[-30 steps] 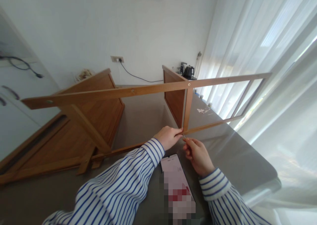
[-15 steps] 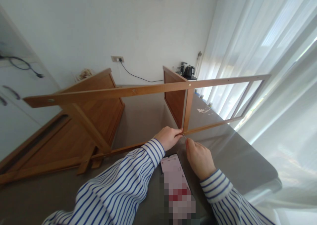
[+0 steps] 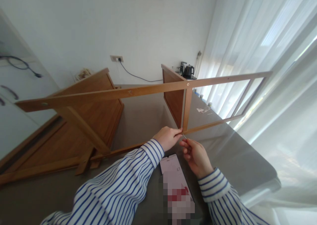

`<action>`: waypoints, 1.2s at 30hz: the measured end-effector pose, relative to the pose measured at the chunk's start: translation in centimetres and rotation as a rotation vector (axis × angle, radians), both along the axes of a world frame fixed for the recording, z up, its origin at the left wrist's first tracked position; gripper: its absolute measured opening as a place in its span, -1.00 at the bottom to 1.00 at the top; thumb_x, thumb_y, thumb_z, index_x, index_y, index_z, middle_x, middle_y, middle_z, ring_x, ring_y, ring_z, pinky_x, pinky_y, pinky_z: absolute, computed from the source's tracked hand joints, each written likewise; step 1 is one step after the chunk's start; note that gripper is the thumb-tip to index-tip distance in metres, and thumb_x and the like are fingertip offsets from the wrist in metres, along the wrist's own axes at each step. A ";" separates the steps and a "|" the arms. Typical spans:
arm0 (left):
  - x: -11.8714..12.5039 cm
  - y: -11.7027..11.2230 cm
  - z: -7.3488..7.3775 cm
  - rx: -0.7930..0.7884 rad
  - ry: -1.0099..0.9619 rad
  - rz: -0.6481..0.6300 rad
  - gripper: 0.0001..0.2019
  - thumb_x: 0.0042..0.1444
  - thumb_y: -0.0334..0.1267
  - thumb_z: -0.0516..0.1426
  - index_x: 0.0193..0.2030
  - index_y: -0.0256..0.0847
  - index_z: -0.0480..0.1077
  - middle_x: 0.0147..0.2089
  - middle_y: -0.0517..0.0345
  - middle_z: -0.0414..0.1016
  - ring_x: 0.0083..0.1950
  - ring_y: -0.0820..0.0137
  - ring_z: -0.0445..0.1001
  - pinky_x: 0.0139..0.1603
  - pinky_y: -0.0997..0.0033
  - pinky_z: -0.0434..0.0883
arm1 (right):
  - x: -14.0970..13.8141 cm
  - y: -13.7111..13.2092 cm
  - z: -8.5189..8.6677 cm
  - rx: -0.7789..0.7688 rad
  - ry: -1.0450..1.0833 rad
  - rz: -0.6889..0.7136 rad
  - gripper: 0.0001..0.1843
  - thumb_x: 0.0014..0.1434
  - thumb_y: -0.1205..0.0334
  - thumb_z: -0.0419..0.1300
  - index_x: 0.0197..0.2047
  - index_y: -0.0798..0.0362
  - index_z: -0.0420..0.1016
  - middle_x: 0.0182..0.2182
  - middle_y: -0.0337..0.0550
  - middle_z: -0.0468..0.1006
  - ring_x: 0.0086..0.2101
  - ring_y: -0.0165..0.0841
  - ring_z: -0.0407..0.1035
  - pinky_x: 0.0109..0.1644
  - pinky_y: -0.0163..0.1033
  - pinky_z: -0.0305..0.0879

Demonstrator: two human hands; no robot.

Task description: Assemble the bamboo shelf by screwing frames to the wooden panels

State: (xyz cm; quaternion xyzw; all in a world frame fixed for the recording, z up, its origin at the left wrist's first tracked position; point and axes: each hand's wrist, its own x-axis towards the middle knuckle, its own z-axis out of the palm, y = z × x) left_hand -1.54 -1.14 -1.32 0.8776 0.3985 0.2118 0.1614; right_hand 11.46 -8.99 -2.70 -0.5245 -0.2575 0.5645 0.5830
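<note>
My right hand (image 3: pixel 197 157) is half curled, knuckles outward, with thumb and forefinger pinched on a thin metal tool (image 3: pixel 184 136) that slants up and left to the foot of a wooden post (image 3: pixel 187 109). My left hand (image 3: pixel 166 138) reaches in from the other side, palm down, its fingers clamped on the wooden frame (image 3: pixel 158 87) at that same joint, just beside the tool's tip. Both wrists come out of blue-and-white striped cuffs.

The frame stands on its long edge across the grey table (image 3: pixel 223 155) in front of me: warm brown wood, two long rails joined by crosspieces, with round fittings showing along the upper rail. One brace near its left end slants down to the lower rail.

Just below my hands, between my forearms, lies a phone (image 3: pixel 173 167), its lit screen partly blurred. Beyond the frame, one brown panel (image 3: pixel 170 93) stands behind the post, and a larger one (image 3: pixel 99 109) leans at the left. Small pale pieces (image 3: pixel 203 110) lie on the table to the right. Farther back sits a black kettle (image 3: pixel 189 70); I cannot see inside it.
</note>
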 end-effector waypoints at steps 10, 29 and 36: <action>0.3 -0.5 0.3 -0.016 0.010 0.052 -0.68 0.17 -0.11 0.05 0.04 -0.03 0.44 -0.01 0.18 0.53 0.03 0.34 0.48 0.10 0.42 0.37 | 0.6 -0.2 -0.6 0.080 -0.576 0.102 -0.68 0.18 0.04 -0.02 -0.28 0.09 0.40 -0.56 -0.19 0.52 -0.64 -0.45 0.27 -0.60 -0.36 0.08; 0.3 -0.3 0.2 -0.012 0.012 0.026 -0.66 0.17 -0.10 0.04 0.05 -0.04 0.43 0.02 0.17 0.50 0.04 0.32 0.47 0.09 0.40 0.37 | 2.0 -2.8 0.2 0.501 -1.770 0.172 -0.71 0.29 0.31 -0.09 -0.07 0.14 0.41 -0.27 0.01 0.55 -0.27 -0.25 0.42 -0.19 -0.19 0.30; 0.3 -0.6 0.6 -0.032 0.015 0.061 -0.67 0.17 -0.12 0.05 0.04 -0.02 0.44 0.00 0.19 0.52 0.05 0.32 0.47 0.10 0.40 0.37 | 2.0 -1.7 -0.4 0.334 -1.194 0.090 -0.71 0.25 0.25 -0.06 -0.11 0.10 0.44 -0.39 -0.08 0.57 -0.42 -0.32 0.44 -0.30 -0.22 0.32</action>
